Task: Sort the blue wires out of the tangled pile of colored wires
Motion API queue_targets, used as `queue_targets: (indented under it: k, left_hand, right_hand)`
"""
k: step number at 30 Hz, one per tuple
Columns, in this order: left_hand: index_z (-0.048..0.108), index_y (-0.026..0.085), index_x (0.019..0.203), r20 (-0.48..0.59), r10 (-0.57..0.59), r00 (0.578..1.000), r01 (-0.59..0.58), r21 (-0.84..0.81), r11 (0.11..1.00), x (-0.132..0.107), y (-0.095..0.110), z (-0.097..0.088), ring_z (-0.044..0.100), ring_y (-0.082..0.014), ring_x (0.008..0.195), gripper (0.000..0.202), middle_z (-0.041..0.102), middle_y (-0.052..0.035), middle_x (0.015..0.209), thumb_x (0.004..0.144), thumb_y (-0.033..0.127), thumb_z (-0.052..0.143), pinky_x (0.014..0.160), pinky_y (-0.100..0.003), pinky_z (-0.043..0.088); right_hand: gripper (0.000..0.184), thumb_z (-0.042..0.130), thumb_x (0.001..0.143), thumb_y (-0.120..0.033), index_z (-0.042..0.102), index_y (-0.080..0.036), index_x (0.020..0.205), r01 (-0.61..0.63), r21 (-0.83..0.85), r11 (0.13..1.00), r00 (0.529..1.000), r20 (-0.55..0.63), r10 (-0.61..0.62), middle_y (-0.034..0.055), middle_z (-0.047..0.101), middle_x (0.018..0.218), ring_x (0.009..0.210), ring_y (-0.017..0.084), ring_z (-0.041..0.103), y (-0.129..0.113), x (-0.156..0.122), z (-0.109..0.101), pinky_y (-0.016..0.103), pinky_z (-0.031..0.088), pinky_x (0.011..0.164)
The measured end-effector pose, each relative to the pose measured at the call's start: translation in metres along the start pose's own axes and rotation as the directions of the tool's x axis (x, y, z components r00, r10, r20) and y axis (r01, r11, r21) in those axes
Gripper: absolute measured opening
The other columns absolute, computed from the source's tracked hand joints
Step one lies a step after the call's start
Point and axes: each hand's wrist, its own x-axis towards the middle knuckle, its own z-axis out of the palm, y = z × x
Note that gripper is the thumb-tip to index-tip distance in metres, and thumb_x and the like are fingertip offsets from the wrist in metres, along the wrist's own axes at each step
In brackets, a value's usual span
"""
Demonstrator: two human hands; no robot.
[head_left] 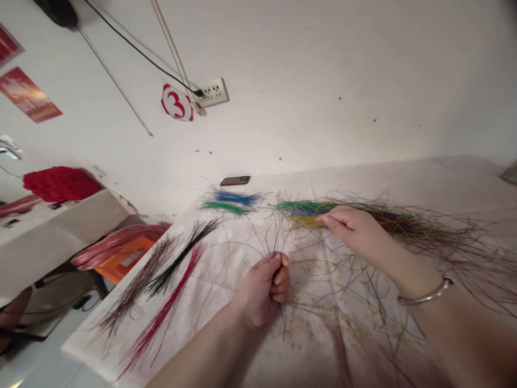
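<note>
Thin blue wires (275, 237) fan out above and below my left hand (264, 288), whose fist is wrapped round them near the table's middle. My right hand (351, 225) reaches across from the right with its fingertips pinched on the yellow wire (304, 221) in the long mixed pile; I cannot tell how many strands it grips. Green wire (301, 206) and brown wire (404, 222) lie in the same pile, partly behind my right hand. Further left rest a blue bundle (238, 198) and a green bundle (226, 208).
Black (181, 258), red (169, 307) and dark brown (139, 285) wire bundles lie on the white-covered table (218, 334). A phone (235, 180) sits by the wall. Beyond the left edge, an orange stool (121, 261) bears pinkish wire (121, 242). Loose strands (375, 302) litter the right side.
</note>
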Motion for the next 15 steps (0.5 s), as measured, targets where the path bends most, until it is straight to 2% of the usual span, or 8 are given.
queue_targets:
  k: [4,7,9,11,13,15]
  left_hand:
    - [0.047,0.018,0.077,0.002,-0.006,1.0,0.006,-0.002,1.0,-0.001,-0.001,0.0,0.013,-0.0049,0.042,0.016,0.027,0.008,0.05,0.086,0.03,0.053,0.038,-0.018,0.009]
    - [0.048,0.018,0.078,-0.002,-0.008,1.0,0.008,-0.008,1.0,0.0,-0.001,0.0,0.012,-0.0048,0.042,0.016,0.027,0.0082,0.05,0.085,0.031,0.053,0.038,-0.018,0.009]
    - [0.048,0.018,0.078,-0.008,-0.007,1.0,0.007,-0.009,1.0,0.0,0.0,0.001,0.012,-0.0048,0.042,0.016,0.027,0.0081,0.049,0.085,0.03,0.054,0.038,-0.018,0.009]
    - [0.048,0.017,0.078,-0.014,-0.007,1.0,0.007,-0.008,1.0,0.0,0.0,0.001,0.013,-0.0048,0.042,0.016,0.027,0.0081,0.049,0.085,0.03,0.053,0.038,-0.018,0.009]
    - [0.048,0.017,0.078,-0.017,-0.009,1.0,0.009,-0.006,1.0,0.001,0.0,0.001,0.013,-0.0047,0.042,0.016,0.027,0.008,0.049,0.085,0.031,0.053,0.039,-0.018,0.009]
    - [0.048,0.017,0.078,-0.014,-0.011,1.0,0.011,-0.005,1.0,0.001,0.0,0.0,0.013,-0.0047,0.042,0.017,0.028,0.008,0.049,0.085,0.031,0.053,0.039,-0.018,0.009]
  right_hand:
    - [0.035,0.04,0.09,-0.037,0.07,-0.019,0.09,-0.051,0.122,0.991,0.999,0.022,0.048,0.0057,0.066,0.082,0.077,0.02,0.06,-0.009,-0.003,-0.006,0.03,0.043,0.067]
    - [0.043,0.035,0.091,-0.046,0.069,-0.019,0.087,-0.133,0.196,0.971,0.989,0.096,0.116,0.0041,0.064,0.071,0.068,0.018,0.06,-0.008,-0.006,-0.007,0.029,0.043,0.062]
    - [0.056,0.026,0.092,-0.054,0.067,-0.018,0.079,-0.216,0.273,0.937,0.967,0.195,0.166,0.0033,0.06,0.063,0.058,0.017,0.058,-0.002,-0.007,-0.004,0.029,0.042,0.057]
    - [0.064,0.016,0.092,-0.058,0.062,-0.018,0.074,-0.32,0.307,0.896,0.918,0.333,0.214,0.0029,0.058,0.059,0.048,0.015,0.054,0.006,-0.008,0.002,0.028,0.04,0.051]
    - [0.059,0.016,0.093,-0.055,0.058,-0.018,0.071,-0.352,0.209,0.912,0.883,0.397,0.249,0.0025,0.057,0.058,0.043,0.014,0.051,0.015,-0.007,0.01,0.027,0.036,0.047]
    - [0.041,0.032,0.092,-0.043,0.055,-0.019,0.068,-0.254,-0.001,0.967,0.911,0.335,0.239,0.0024,0.056,0.059,0.047,0.014,0.051,0.025,-0.006,0.018,0.027,0.033,0.049]
